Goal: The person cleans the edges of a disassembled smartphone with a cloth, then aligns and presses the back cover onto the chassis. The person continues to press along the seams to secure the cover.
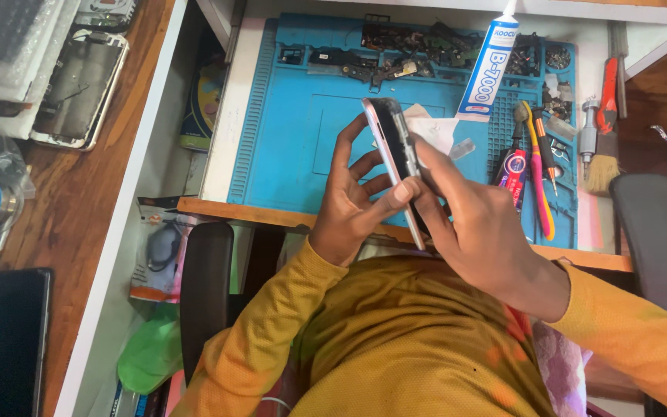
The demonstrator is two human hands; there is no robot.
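At frame centre, the left hand (349,205) and right hand (476,232) both grip the edge-on phone (397,154) over the blue mat (287,139); firm, even finger pressure along its edges seems wise.

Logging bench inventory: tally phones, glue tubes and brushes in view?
Phones: 3 (one held edge-on in both hands, one opened at upper left, one dark at lower left)
Glue tubes: 1
Brushes: 1
Total: 5

pink-edged black phone (397,158), blue work mat (295,131), white-and-blue glue tube (490,66), yellow-orange sleeves (272,324)
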